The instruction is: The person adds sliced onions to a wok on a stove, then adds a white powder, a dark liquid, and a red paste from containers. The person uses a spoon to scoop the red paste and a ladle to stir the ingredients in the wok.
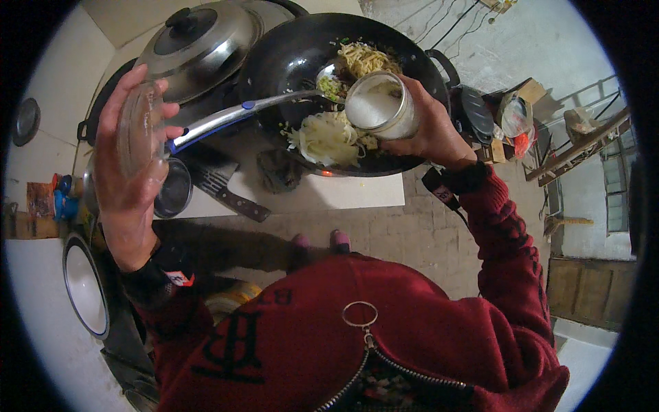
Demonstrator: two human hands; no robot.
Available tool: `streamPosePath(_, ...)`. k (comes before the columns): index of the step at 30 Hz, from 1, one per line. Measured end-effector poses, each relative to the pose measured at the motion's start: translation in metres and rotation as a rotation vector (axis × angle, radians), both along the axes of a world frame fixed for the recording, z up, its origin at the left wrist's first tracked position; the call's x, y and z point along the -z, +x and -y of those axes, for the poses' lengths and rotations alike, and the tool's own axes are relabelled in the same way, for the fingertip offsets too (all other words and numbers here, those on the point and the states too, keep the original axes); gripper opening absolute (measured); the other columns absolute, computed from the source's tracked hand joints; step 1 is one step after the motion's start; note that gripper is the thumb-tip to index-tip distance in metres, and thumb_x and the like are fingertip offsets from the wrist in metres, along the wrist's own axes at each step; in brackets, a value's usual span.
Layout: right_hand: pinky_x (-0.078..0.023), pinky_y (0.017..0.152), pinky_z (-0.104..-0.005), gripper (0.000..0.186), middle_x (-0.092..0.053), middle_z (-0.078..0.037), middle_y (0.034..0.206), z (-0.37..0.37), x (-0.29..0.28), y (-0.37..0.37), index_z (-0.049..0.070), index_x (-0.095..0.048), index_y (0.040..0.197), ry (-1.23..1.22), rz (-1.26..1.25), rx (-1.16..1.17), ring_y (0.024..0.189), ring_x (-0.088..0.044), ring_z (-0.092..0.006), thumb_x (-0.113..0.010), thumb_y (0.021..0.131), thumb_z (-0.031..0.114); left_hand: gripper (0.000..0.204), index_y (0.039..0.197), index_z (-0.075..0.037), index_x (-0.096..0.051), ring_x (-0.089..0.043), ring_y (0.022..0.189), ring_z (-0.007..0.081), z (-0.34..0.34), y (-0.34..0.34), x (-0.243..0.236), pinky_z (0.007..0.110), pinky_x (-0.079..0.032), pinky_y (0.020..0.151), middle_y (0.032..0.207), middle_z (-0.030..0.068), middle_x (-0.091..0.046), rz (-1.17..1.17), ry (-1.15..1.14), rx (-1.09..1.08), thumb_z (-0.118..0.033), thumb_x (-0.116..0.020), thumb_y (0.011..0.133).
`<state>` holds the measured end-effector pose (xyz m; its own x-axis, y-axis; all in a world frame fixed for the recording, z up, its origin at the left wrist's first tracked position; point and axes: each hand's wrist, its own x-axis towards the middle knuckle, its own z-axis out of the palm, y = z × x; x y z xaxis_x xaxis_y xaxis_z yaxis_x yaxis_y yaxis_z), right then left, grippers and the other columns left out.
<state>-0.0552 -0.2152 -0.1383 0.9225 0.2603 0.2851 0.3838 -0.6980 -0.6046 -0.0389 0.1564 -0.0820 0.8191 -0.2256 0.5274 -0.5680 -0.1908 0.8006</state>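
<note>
The black wok [278, 69] fills the twelve o'clock side of the view, and a domed metal lid [213, 62] with a dark knob stands just beside it, toward ten o'clock. At nine o'clock, the left hand [127, 189], fingers raised, holds a clear round lid [141, 130]. The ladle [216, 127], with its silver-and-blue handle, runs from beside these fingers into the wok; I cannot tell whether they grip it. At the wok's four o'clock, the right hand [436, 127] is wrapped around a tilted jar [403, 122] of white granules, held above the food. A slotted turner [230, 194] lies outside the wok toward eight o'clock. Inside, pale strips [319, 141] sit at seven, yellowish noodles [366, 58] at one, and chopped green bits [329, 87] near the centre.
</note>
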Motion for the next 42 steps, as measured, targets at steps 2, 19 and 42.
streamPosePath(2, -0.04, 0.097, -0.0343, 0.09, -0.052, -0.017, 0.122, 0.001, 0.002, -0.001, 0.002, -0.036, 0.131, 0.055, -0.01, -0.03, 0.115, -0.05, -0.027, -0.083, 0.055, 0.016, 0.074, 0.133, -0.002, -0.038, -0.054, 0.106, 0.0287, -0.001, -0.001, 0.0, 0.038, -0.048, 0.085, 0.127, 0.0208, -0.045, 0.014, -0.021, 0.02, -0.027, -0.058, 0.066)
streamPosePath(19, -0.037, 0.099, -0.0334, 0.09, -0.05, -0.014, 0.125, 0.001, 0.01, 0.001, 0.001, -0.036, 0.131, 0.121, -0.067, -0.039, 0.117, -0.048, -0.0231, -0.084, 0.056, 0.014, 0.074, 0.133, -0.001, -0.038, -0.053, 0.108, 0.028, -0.005, 0.001, 0.003, 0.036, -0.046, 0.087, 0.13, 0.0208, -0.042, 0.039, -0.021, 0.073, -0.036, -0.059, 0.071)
streamPosePath(42, -0.039, 0.095, -0.0333, 0.098, -0.051, -0.007, 0.119, -0.108, -0.016, -0.052, 0.001, -0.035, 0.13, 0.695, -0.662, -0.197, 0.109, -0.049, -0.0183, -0.08, 0.043, 0.011, 0.078, 0.131, -0.015, -0.045, -0.047, 0.103, 0.0389, 0.054, -0.035, -0.002, 0.043, -0.04, 0.089, 0.118, 0.022, -0.042, 0.295, 0.375, 0.366, -0.028, -0.076, 0.061)
